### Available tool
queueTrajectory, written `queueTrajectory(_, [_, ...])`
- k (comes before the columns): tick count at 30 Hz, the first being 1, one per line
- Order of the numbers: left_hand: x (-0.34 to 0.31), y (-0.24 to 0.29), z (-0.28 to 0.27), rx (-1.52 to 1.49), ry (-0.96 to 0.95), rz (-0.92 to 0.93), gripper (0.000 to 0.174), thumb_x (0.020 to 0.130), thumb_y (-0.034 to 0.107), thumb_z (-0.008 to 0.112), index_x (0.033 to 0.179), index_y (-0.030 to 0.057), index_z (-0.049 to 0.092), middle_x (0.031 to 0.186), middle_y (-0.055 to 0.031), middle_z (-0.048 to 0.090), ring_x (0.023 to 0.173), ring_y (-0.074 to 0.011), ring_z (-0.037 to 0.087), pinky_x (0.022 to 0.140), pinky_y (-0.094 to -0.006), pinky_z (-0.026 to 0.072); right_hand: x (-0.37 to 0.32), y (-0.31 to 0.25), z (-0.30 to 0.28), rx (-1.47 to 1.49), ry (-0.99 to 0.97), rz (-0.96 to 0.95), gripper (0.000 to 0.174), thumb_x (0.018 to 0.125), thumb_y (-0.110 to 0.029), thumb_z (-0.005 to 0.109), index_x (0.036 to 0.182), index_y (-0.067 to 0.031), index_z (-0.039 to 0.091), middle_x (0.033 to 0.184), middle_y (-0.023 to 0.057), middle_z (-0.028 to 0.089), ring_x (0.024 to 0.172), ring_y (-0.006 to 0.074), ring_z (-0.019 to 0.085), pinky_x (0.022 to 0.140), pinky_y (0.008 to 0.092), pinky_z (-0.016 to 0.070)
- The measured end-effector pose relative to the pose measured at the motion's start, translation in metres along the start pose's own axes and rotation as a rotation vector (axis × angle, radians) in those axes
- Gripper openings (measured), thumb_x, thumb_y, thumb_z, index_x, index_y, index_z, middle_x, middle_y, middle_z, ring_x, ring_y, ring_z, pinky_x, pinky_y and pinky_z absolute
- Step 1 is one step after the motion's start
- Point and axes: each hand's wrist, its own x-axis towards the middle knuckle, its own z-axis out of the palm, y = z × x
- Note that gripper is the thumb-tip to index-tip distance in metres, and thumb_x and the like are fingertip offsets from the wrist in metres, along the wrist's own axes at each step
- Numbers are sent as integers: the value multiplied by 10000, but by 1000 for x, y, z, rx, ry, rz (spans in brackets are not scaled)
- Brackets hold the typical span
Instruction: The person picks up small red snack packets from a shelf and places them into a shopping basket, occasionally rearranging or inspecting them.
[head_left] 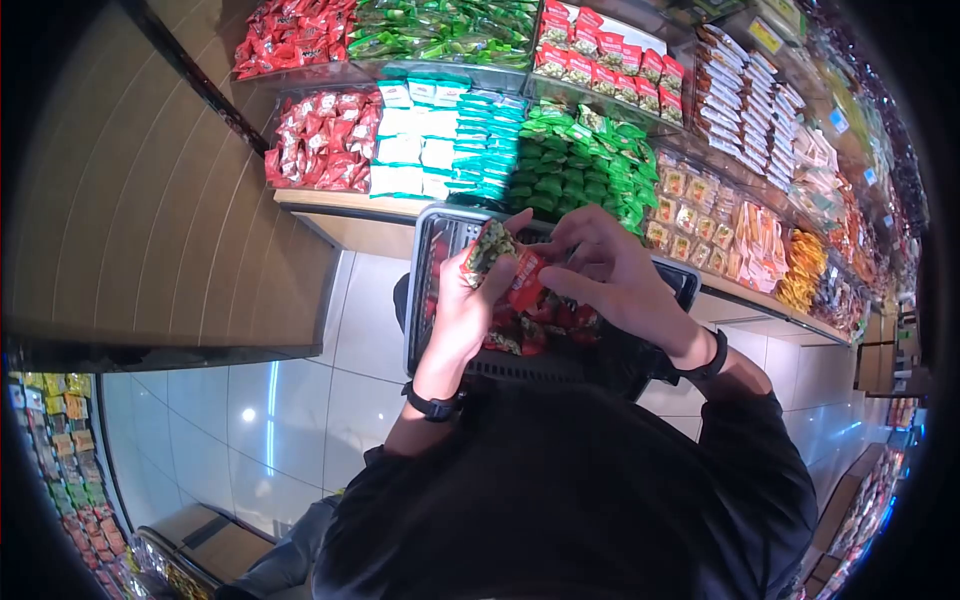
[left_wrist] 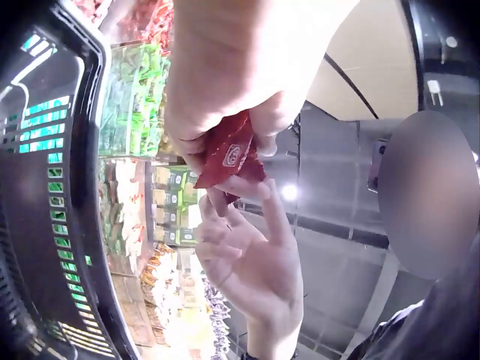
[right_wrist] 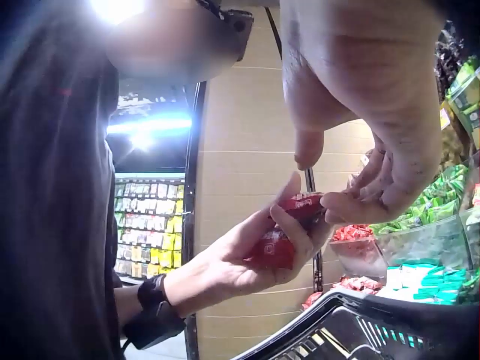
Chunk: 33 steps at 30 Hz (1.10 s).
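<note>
My left hand (head_left: 465, 305) holds small snack packets over the basket. One packet (head_left: 488, 252) shows a green nut-like print, and a red packet (head_left: 526, 280) sticks out beside it. In the left wrist view the red packet (left_wrist: 231, 154) hangs between the left hand's fingers and thumb. My right hand (head_left: 630, 280) is close on the other side, fingers loosely bent. The right wrist view has its fingertips (right_wrist: 337, 206) right at the packets' edge, with the thumb apart. More red packets (head_left: 540, 335) lie below in the black shopping basket (head_left: 412, 330).
Shelf bins ahead hold red packets (head_left: 325, 140), teal-and-white packets (head_left: 425, 140) and green packets (head_left: 580, 165). A wooden panel (head_left: 180, 220) stands at the left. Pale floor tiles (head_left: 300, 400) show behind the basket, and another stocked rack (head_left: 75, 450) is at the lower left.
</note>
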Motion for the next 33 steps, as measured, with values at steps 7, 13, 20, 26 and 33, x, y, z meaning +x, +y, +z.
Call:
queueTrajectory(7, [-11, -7, 26, 68, 203, 122, 388, 1100, 190, 451, 1392, -38, 566, 1180, -72, 677, 1042, -125, 630, 940, -281, 495, -4, 21, 26, 198, 127, 15, 464, 886, -201, 821, 1237, -62, 552, 1098, 45, 613, 798, 68, 596, 715, 238, 494])
queueTrajectory(13, [-20, 2, 34, 169, 305, 101, 501, 1128, 335, 356, 1384, -44, 558, 1142, -105, 670, 885, -116, 645, 756, -255, 523, -6, 25, 23, 373, 1, 287, 230, 935, -152, 763, 1094, -29, 650, 960, 19, 666, 809, 79, 613, 733, 238, 498])
queueTrajectory(20, [-39, 1, 22, 290, 426, 44, 211, 1045, 156, 612, 1064, -27, 714, 633, 22, 576, 498, -27, 492, 465, -224, 389, -1, 3, 12, 307, 84, 59, 167, 960, -133, 727, 1057, -11, 669, 937, 33, 715, 830, 76, 648, 757, 231, 517])
queueTrajectory(26, [-56, 0, 19, 436, 484, 146, 130, 1009, 68, 619, 1038, -43, 681, 777, 8, 645, 737, -29, 556, 634, -226, 456, -17, 1, 28, 167, 1, 129, 117, 973, -102, 696, 1018, 2, 666, 856, 48, 712, 746, 92, 675, 645, 232, 528])
queueTrajectory(33, [-71, 6, 11, 589, 366, 137, 337, 854, 210, 837, 1087, 1, 712, 944, -98, 756, 831, -126, 695, 788, -295, 557, -21, 19, 30, -18, -24, 44, 86, 971, -55, 675, 931, 13, 640, 712, 63, 682, 562, 105, 637, 532, 227, 506])
